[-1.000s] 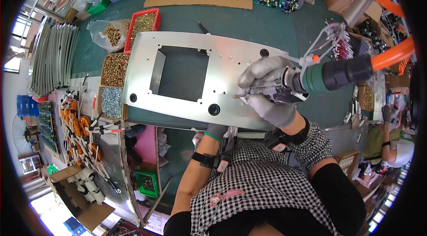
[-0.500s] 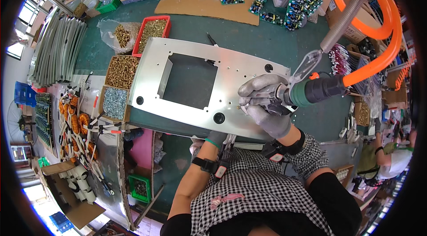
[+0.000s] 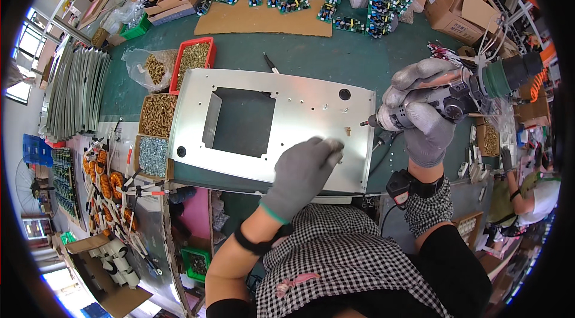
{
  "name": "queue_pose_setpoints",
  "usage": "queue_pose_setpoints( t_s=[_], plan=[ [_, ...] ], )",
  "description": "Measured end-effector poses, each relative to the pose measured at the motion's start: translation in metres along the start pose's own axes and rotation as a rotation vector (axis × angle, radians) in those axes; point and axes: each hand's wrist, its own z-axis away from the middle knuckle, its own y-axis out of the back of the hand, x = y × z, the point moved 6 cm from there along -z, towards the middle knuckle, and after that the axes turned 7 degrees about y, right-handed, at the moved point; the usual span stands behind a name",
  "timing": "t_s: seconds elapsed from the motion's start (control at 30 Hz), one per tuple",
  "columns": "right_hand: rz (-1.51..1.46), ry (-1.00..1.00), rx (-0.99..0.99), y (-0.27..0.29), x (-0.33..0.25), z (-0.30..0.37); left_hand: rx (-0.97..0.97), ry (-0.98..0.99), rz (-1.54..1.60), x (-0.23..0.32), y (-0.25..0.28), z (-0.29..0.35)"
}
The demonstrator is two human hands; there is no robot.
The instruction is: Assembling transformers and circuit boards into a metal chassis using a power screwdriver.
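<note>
A silver metal panel (image 3: 299, 108) with a large rectangular cutout lies on the green bench. My left hand (image 3: 302, 171), in a grey glove, rests on the panel's near right part, fingertips close to a small brass standoff (image 3: 347, 131). My right hand (image 3: 419, 117), also gloved, grips a powered screwdriver (image 3: 461, 93) held sideways over the panel's right edge, its bit (image 3: 365, 122) pointing left just above the surface, a short way from the standoff.
Trays of brass and silver screws (image 3: 157, 115) sit left of the panel, a red bin (image 3: 191, 60) behind them. Green circuit boards (image 3: 299, 0) lie on cardboard at the back. Cardboard boxes (image 3: 461, 6) stand far right. Metal sheets (image 3: 75, 90) and wire coils (image 3: 105, 180) lie to the left.
My left hand has come up from below the bench onto the panel. My right hand with the screwdriver has lifted back from the panel toward its right edge.
</note>
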Motion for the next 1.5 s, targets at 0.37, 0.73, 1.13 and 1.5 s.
queue_pose_setpoints(
  t_s=[0.37,0.73,1.13,1.5],
  plan=[
    [-0.154,0.083,-0.136,0.006,-0.015,0.007,-0.065,0.056,0.286,-0.005,-0.043,-0.038],
    [-0.193,0.069,-0.304,-0.012,0.011,0.004,0.143,-0.055,0.201,-0.002,-0.014,-0.019],
    [0.044,-0.032,-0.175,-0.016,0.04,0.002,0.202,-0.057,0.17,-0.021,-0.015,-0.024],
    [0.354,-0.101,-0.17,-0.014,0.075,0.012,-0.016,0.173,0.211,-0.03,-0.002,-0.029]
  ],
)
